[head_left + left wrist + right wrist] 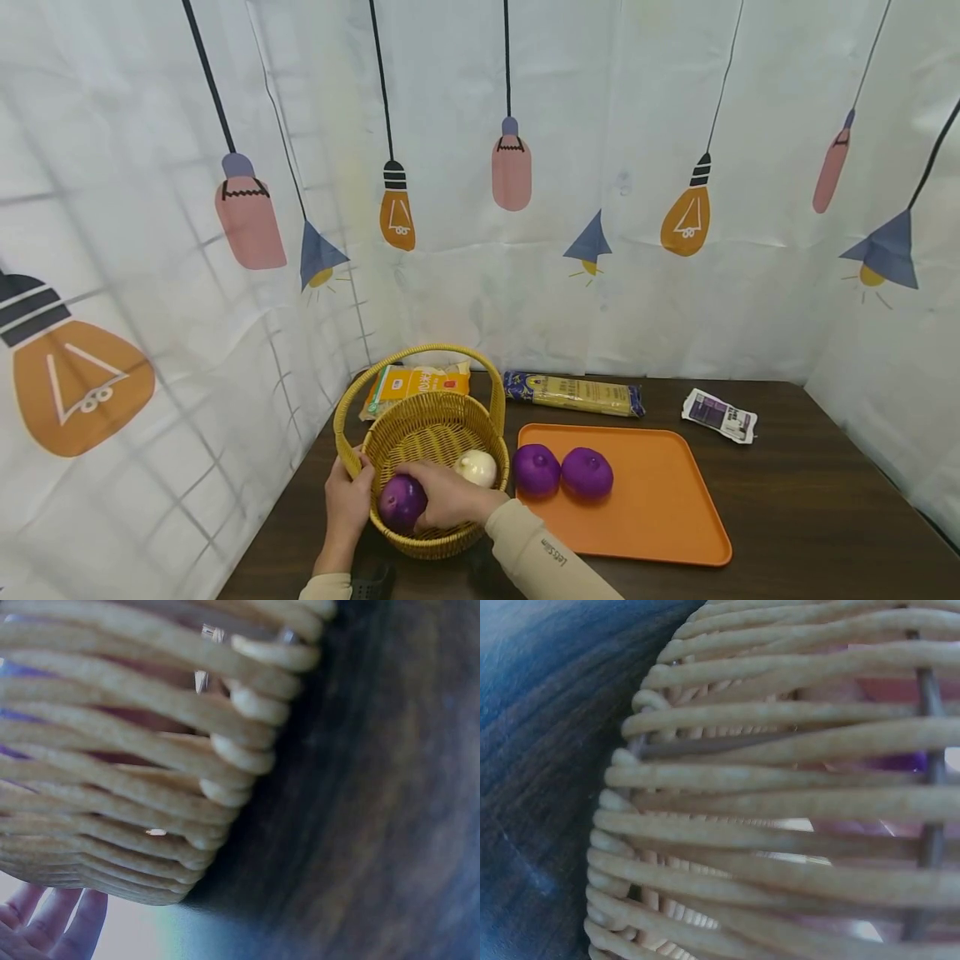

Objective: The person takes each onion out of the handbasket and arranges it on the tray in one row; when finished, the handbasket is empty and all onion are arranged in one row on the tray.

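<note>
Vegetable (401,502), purple, inside basket (433,547), apparently pinched within right grip (452,497)

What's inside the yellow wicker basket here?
A round purple item, held by the right grip, and a round white item. The grip partly covers both; what lies beneath is hidden.

White sheeting (450,300) with colourful lamp prints (686,221) behind and beside a dark-brown table (795,500)

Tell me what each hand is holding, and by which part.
The right hand grips the round purple item by its right side in the head view; the left hand holds the basket by the rim, at the handle's left foot.
</note>
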`<state>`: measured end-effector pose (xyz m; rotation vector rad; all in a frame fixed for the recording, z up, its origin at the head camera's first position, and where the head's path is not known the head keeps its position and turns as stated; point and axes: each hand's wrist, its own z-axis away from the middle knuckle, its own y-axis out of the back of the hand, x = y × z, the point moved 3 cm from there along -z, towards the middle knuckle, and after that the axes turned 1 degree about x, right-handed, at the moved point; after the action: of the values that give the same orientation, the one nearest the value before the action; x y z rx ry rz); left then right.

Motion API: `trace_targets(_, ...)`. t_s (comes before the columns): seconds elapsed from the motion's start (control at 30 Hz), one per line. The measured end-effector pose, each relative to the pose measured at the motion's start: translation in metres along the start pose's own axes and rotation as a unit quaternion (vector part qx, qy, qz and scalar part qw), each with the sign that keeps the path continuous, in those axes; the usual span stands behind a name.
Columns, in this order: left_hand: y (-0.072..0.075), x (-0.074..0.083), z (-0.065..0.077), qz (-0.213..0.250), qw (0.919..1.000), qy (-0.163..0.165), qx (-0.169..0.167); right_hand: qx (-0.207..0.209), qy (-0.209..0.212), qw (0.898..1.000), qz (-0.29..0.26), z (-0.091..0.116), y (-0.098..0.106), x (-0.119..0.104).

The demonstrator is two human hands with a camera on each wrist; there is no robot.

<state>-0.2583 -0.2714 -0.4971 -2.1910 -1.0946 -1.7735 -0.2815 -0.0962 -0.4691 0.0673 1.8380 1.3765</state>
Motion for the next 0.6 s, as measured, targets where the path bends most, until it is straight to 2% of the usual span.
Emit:
trace_targets(0.33, 0.0, 0.0, -0.001, 0.006, 1.0, 0.002, -0.001, 0.021, 0.002, 0.999, -0.043, 0.002, 0.007, 0.002)
trace_targets(0.6, 0.0, 0.0, 0.0, -0.001, 1.0, 0.009, -0.001, 0.041, -0.03, 0.995, -0.081, 0.013, 0.017, 0.005)
